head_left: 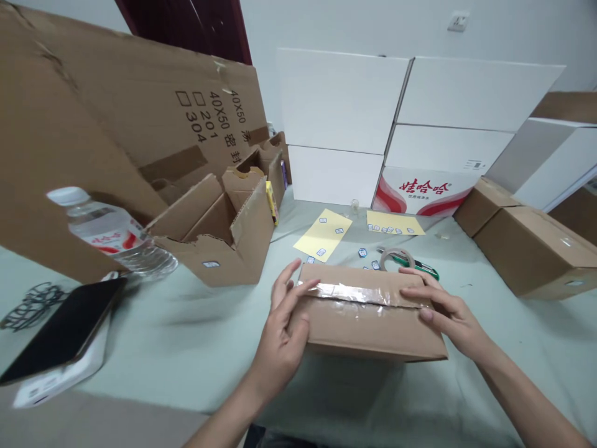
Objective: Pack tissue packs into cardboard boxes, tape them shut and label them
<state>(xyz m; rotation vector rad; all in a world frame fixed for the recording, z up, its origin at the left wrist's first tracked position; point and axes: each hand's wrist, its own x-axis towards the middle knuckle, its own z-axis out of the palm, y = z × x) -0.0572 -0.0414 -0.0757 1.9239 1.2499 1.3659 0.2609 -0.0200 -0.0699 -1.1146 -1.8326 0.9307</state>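
A closed brown cardboard box (373, 328) is held between my two hands near the front of the table. Shiny clear tape runs along the seam on its top. My left hand (285, 333) grips the left end, with its thumb on the near side and a finger reaching over the tape. At the right end, my right hand (450, 314) has its fingers on the top and its thumb near the seam. Just behind the box lie a roll of tape (408, 256) and a green utility knife (426, 269), both partly hidden by it or my hand.
Yellow sheets (332, 231) with small labels lie beyond the box. To the left are an open cardboard box (242, 258), a water bottle (116, 236) and a black tablet-like device (65, 330). Brown boxes (536, 249) stand at right; white panels (340, 106) rise behind.
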